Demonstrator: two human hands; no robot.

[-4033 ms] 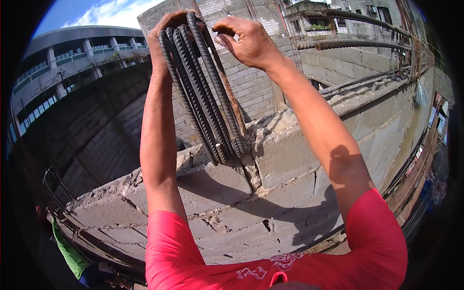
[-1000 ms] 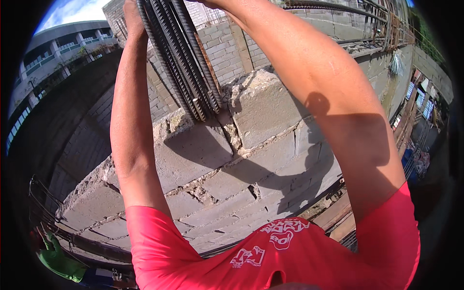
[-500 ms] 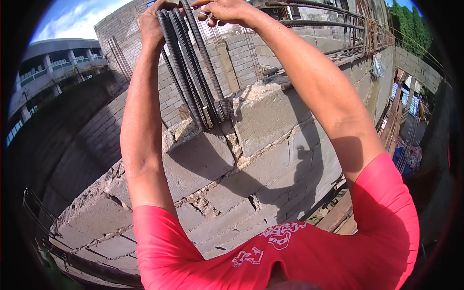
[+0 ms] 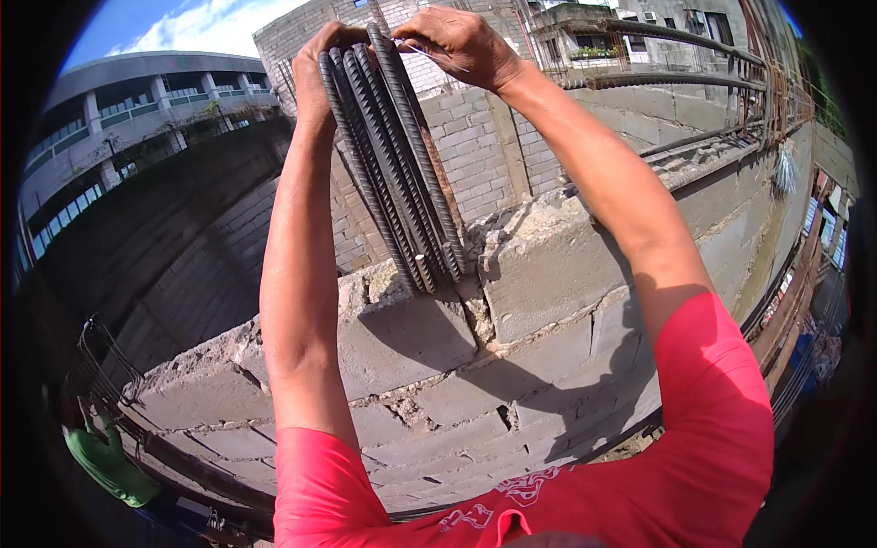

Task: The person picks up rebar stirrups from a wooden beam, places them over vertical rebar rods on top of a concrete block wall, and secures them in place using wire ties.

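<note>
A bundle of ribbed steel rebars (image 4: 388, 169) rises, slightly tilted, from the top of a concrete block wall (image 4: 548, 265) in front of me. My left hand (image 4: 331, 50) is closed around the left side of the bundle near its upper end, its fingers partly hidden behind the bars. Just right of the bars, my right hand (image 4: 466, 46) is closed in a pinch on a thin tie wire (image 4: 440, 58), which sticks out below the fingers. Where the wire runs behind the bars is hidden.
Long horizontal rebars (image 4: 681, 82) run along the right above the wall, with a pale bunch of wire (image 4: 785, 171) hanging there. Someone in a green shirt (image 4: 111, 466) is at the lower left. Wooden planks (image 4: 804, 283) stand at the far right.
The view has shifted, so the bars and both hands appear lower and further right. My right hand has turned, back of hand up, beside the bars. The person in green has come into view.
</note>
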